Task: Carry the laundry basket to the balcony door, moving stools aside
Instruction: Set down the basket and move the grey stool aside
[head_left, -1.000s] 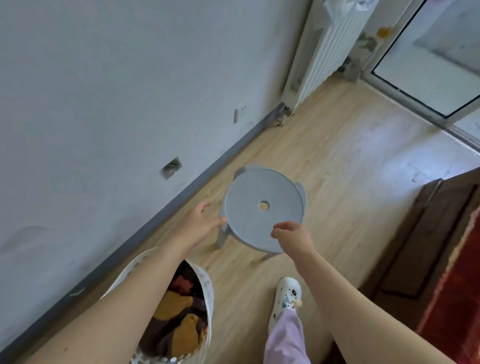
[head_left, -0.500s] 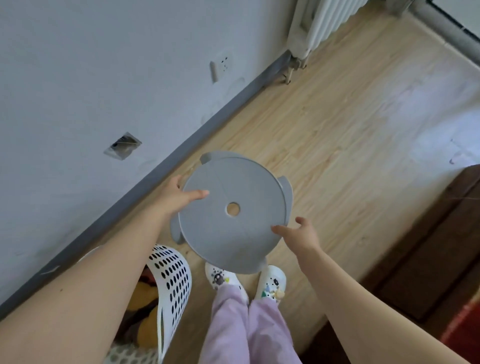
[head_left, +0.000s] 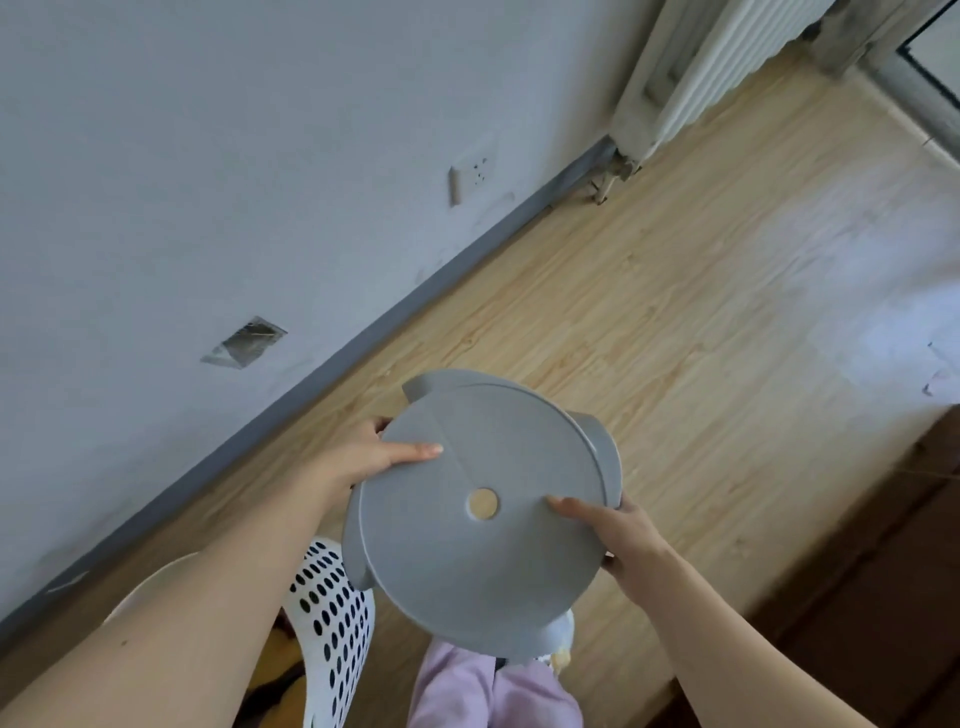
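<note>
A round grey plastic stool (head_left: 467, 566) with a hole in the middle of its seat is lifted off the floor, close below the camera. My left hand (head_left: 374, 457) grips its left rim, thumb on top of the seat. My right hand (head_left: 608, 525) grips the right rim the same way. The white perforated laundry basket (head_left: 332, 613) stands on the floor at my lower left, partly hidden by my left arm, with yellow and dark clothes inside. The balcony door frame (head_left: 914, 57) shows at the top right corner.
A white wall with a grey skirting board (head_left: 415, 296) runs along the left. A white radiator (head_left: 691, 67) stands near the door. Dark wooden furniture (head_left: 883, 597) lines the right side. Light wooden floor (head_left: 701, 291) stretches between me and the door.
The stool stood on the floor a second ago with my hands reaching its rim. Both hands have closed on it and lifted it up toward me.
</note>
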